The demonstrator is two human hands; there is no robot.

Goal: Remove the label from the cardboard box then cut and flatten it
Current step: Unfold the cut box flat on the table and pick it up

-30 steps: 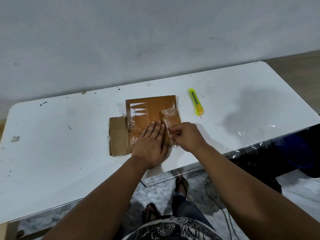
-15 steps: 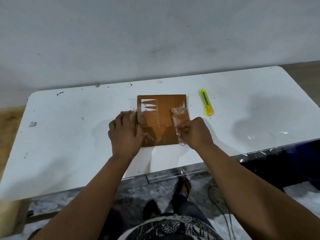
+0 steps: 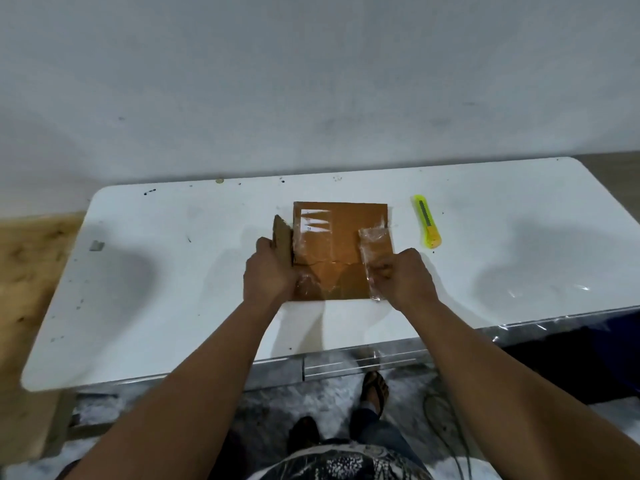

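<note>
At a white table (image 3: 173, 271), a person works on a flattened cardboard box (image 3: 341, 251) lying near the middle of the top. The left hand (image 3: 268, 273) is closed on the box's left flap (image 3: 283, 242), tilting it up off the surface, while the right hand (image 3: 403, 277) pinches a strip of clear tape (image 3: 372, 252) peeling from the box's right edge. The board looks light and fairly stiff, best held by a flap or edge; the glossy tape seems slick, clingy and liable to tear. A yellow utility knife (image 3: 427, 221) lies untouched just beside the box on the right. No containers are visible on the table.
</note>
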